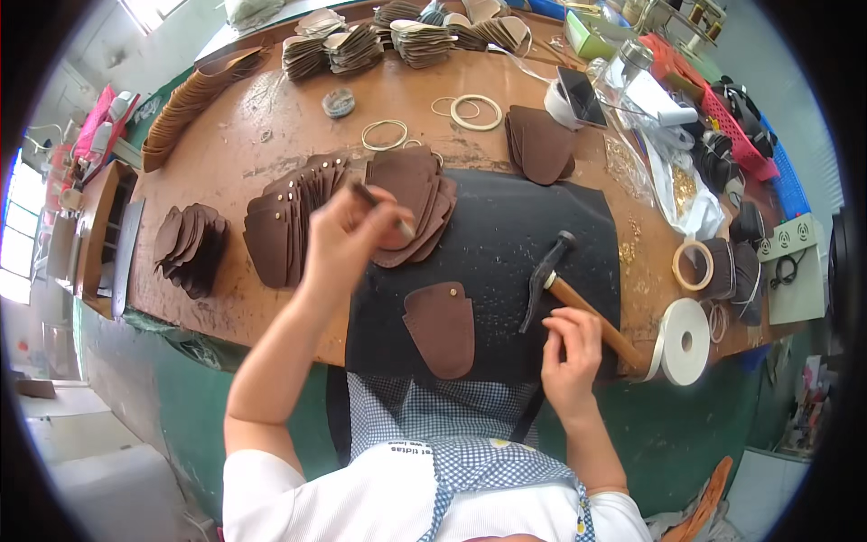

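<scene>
My left hand [348,235] is closed around a short rod-like hand tool with a dark shaft [363,192] and a pale metal end, probably a snap setter. It is raised over a fanned stack of brown leather pieces [397,172]. A single brown leather piece [441,330] with one gold stud near its top lies flat on the black mat [506,208]. To its right rests a claw hammer [587,312] with a wooden handle. Beside that handle is my right hand [571,357], fingers loosely curled and thumb apart; whether they touch the handle is hard to tell.
Studded leather pieces [280,221] and a darker stack [191,244] stand left. Another leather pile [540,144] and a phone [581,97] sit behind the mat. Loose gold studs [629,244], a tape ring [692,266] and a white roll [686,341] are right.
</scene>
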The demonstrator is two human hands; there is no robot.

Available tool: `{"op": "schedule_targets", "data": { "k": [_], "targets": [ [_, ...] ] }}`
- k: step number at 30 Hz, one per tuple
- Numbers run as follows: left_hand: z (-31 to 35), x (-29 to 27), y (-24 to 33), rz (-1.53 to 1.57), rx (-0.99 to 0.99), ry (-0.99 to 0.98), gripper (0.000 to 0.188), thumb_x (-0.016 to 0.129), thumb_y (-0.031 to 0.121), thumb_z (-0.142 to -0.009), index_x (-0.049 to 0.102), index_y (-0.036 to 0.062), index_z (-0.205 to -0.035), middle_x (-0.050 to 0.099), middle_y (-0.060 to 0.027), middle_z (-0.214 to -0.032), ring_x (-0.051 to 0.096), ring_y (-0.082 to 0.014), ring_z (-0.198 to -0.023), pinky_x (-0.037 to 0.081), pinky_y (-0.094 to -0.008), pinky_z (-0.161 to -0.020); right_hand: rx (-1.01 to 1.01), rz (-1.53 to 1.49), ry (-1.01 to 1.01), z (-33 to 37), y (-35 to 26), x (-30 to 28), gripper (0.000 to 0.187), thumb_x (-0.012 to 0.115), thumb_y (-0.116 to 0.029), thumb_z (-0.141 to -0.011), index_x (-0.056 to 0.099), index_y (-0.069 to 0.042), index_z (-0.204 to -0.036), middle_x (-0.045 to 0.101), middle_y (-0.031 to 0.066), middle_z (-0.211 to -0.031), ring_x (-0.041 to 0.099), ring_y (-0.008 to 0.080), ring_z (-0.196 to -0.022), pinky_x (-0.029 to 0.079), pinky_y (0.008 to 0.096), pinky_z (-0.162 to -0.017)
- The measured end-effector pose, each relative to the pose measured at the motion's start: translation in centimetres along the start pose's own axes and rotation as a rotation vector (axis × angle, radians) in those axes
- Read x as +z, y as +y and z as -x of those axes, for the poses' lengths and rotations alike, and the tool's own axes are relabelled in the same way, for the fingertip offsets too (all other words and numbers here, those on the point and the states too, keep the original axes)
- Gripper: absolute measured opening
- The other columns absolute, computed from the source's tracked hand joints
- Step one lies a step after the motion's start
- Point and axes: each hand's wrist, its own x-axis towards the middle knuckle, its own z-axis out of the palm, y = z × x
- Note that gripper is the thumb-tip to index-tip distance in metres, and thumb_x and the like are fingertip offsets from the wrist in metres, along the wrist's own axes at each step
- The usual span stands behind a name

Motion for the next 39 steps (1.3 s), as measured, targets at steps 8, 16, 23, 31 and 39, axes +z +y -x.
{"op": "schedule_targets", "data": {
  "k": [8, 16, 23, 31, 39],
  "targets": [
    [6.5, 4.1, -3.6, -0.231, 0.053, -0.11, 0.007, 0.063, 0.003, -0.098, 0.064, -0.0011, -0.104, 0.076, -0.0072, -0.096, 0.071, -0.0104, -0.086, 0.056, -0.0235, -0.073, 0.147, 0.255, -0.219, -2.4, 2.6, -2.7, 0.036, 0.072, -0.012, -0.088, 0.058, -0.002, -0.12, 0.057, 0.014, -0.102, 0.057, 0.0336, -0.101, 0.048, 0.0445, -0.088],
    [6.2, 5.1, -4.9, -0.347, 0.164, -0.083, 0.014, 0.068, 0.01, -0.095, 0.063, 0.0, -0.102, 0.075, -0.0111, -0.085, 0.075, -0.0204, -0.078, 0.058, -0.0291, -0.068, 0.168, 0.186, -0.316, -3.1, 2.3, -3.7, 0.027, 0.07, -0.014, -0.091, 0.063, -0.003, -0.114, 0.067, 0.0153, -0.103, 0.065, 0.0378, -0.094, 0.052, 0.044, -0.082],
    [6.3, 5.4, -5.0, -0.441, 0.218, -0.112, 0.013, 0.066, 0.008, -0.097, 0.062, -0.0018, -0.104, 0.076, -0.0091, -0.09, 0.075, -0.0152, -0.084, 0.058, -0.0263, -0.073, 0.35, -0.067, -0.25, -3.6, 1.1, -4.6, 0.019, 0.066, -0.013, -0.097, 0.064, -0.002, -0.111, 0.066, 0.0096, -0.082, 0.065, 0.0202, -0.072, 0.051, 0.0327, -0.069],
    [6.4, 5.6, -5.9, -0.634, 0.418, -0.054, 0.01, 0.069, 0.008, -0.093, 0.065, 0.0008, -0.1, 0.075, -0.0091, -0.088, 0.074, -0.0198, -0.075, 0.058, -0.0277, -0.066, 0.38, -0.354, -0.352, -5.0, -0.9, -6.6, 0.019, 0.063, -0.017, -0.1, 0.062, 0.0, -0.109, 0.061, 0.0132, -0.07, 0.061, 0.0228, -0.06, 0.046, 0.0324, -0.056],
    [6.6, 6.1, -6.4, -0.713, 0.507, 0.013, 0.012, 0.073, 0.011, -0.089, 0.066, 0.003, -0.093, 0.07, -0.0117, -0.078, 0.068, -0.0257, -0.062, 0.054, -0.0329, -0.057, -0.052, -0.327, -0.249, -7.7, -5.9, -7.1, 0.019, 0.064, -0.009, -0.098, 0.062, 0.001, -0.114, 0.064, 0.0185, -0.078, 0.063, 0.0348, -0.062, 0.049, 0.0344, -0.057]
  ]
}}
